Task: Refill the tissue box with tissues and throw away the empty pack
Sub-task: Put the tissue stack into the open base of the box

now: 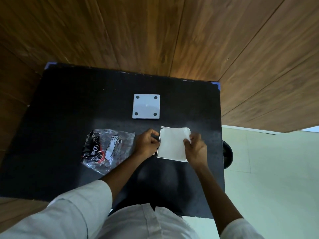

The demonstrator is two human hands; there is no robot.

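Observation:
A square white tissue box [161,131] lies open on the black table [69,109], with a stack of white tissues [172,144] sitting in it. My left hand [146,144] grips the box's left edge. At the right side my right hand [196,149] pinches the tissues' edge. The flat white lid [146,106], with dark round feet at its corners, lies apart behind the box. To the left of my left hand the empty clear plastic pack [107,149] with red and black print lies crumpled.
Wooden wall panels rise behind the table. A pale tiled floor [267,169] lies to the right, where a dark round object [227,154] shows past the table's right edge. Blue tape marks the table's far corners.

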